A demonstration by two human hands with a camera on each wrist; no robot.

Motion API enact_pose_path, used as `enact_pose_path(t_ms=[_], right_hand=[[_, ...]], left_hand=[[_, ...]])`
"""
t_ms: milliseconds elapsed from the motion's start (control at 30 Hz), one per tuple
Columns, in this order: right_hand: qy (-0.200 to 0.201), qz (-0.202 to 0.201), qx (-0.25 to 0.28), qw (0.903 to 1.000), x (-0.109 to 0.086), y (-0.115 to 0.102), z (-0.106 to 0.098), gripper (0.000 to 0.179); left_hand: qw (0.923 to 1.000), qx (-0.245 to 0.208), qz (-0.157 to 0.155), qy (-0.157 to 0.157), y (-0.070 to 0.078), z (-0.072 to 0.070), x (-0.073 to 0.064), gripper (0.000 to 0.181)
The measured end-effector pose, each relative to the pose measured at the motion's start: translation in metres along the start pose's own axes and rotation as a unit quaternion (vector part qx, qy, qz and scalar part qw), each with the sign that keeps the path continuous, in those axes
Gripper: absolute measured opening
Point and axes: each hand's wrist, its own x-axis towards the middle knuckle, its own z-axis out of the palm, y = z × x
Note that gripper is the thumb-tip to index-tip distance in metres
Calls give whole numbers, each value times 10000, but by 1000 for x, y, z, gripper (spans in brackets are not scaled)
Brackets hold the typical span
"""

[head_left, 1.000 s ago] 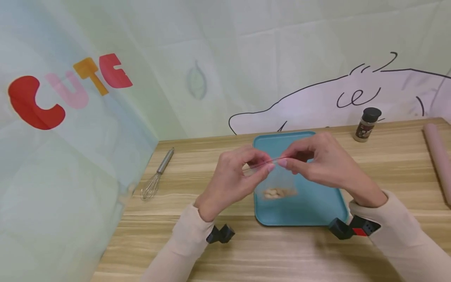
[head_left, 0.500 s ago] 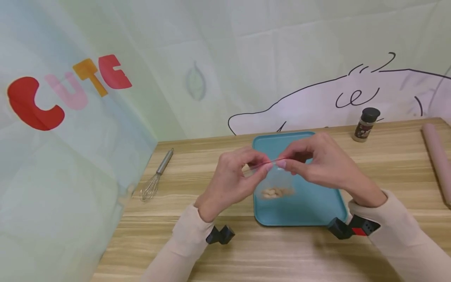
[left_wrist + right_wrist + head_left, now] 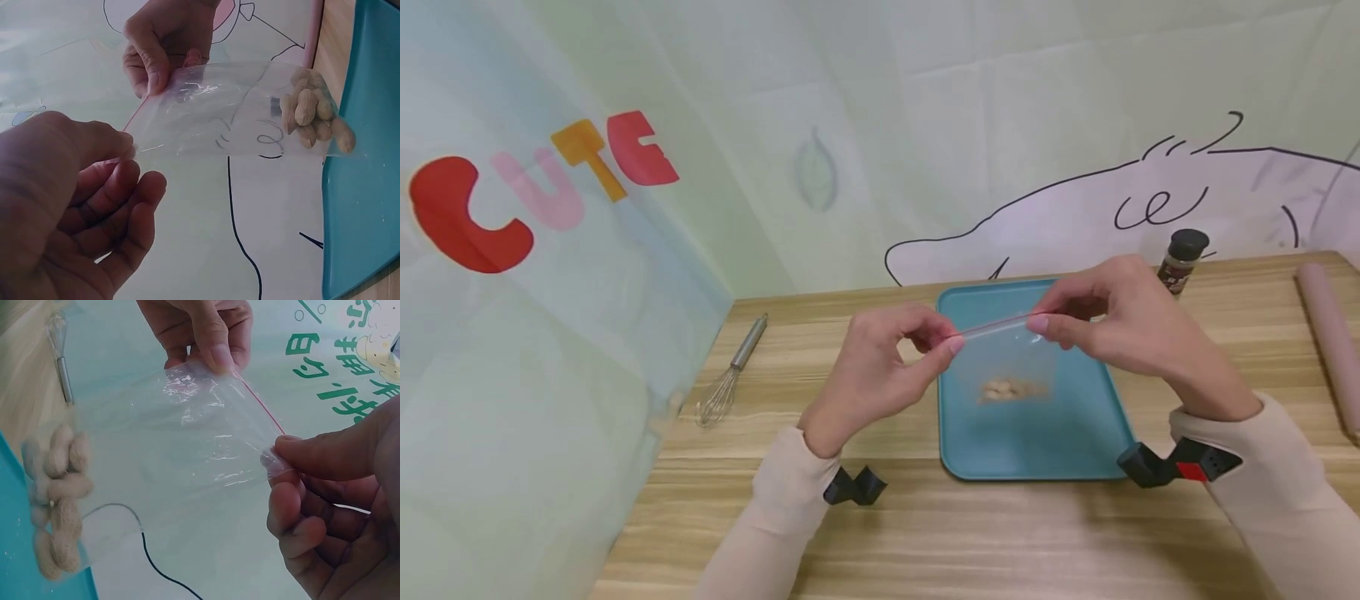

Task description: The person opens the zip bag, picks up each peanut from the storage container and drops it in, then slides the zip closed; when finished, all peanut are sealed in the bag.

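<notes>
A clear zip bag (image 3: 1011,358) with a red line along its top edge hangs between my two hands, over the blue tray (image 3: 1037,450). Several peanuts (image 3: 306,106) in their shells lie at the bottom of the bag. My left hand (image 3: 887,354) pinches one top corner between thumb and forefinger. At the opposite top corner, my right hand (image 3: 1112,321) pinches the film the same way. The red edge (image 3: 259,403) runs taut and straight from one hand to the other in the right wrist view.
A whisk (image 3: 733,371) lies on the wooden table (image 3: 820,450) at the left. Behind my right hand stands a black-capped seasoning jar (image 3: 1183,254), partly hidden. A pinkish roll (image 3: 1330,350) lies along the right side. Printed cloth (image 3: 850,150) hangs behind the table.
My hands have moved apart along the bag's top edge, the right one up and to the right, the left one slightly left. The bag has risen a little and its edge is now stretched.
</notes>
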Motion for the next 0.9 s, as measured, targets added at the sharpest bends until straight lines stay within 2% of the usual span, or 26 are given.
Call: enact_pose_path(t_ms=[100, 200, 400, 533, 633, 733, 800, 900], right_hand=[[22, 193, -68, 9998, 1, 2, -1, 8], [48, 188, -49, 9998, 2, 3, -1, 10], [180, -304, 49, 9994, 3, -2, 9, 22], [458, -432, 83, 9980, 2, -10, 22, 27], [605, -466, 217, 9968, 1, -17, 31, 21], [472, -555, 489, 9961, 2, -21, 37, 8], [311, -581, 652, 9957, 2, -23, 39, 15], [286, -421, 802, 9955, 1, -23, 35, 26]], left_hand=[[9998, 220, -4, 5, -2, 0, 0, 5], [9990, 436, 76, 69, -3, 0, 0, 6], [9971, 680, 248, 242, -1, -4, -4, 5], [9967, 622, 149, 491, -1, -10, -9, 3], [9969, 210, -284, 699, -4, -15, -14, 4], [9913, -503, -886, 833, -8, -20, -20, 6], [9853, -826, -1219, 865, -9, -25, -26, 8], [9801, -917, -1597, 737, -14, -35, -39, 12]])
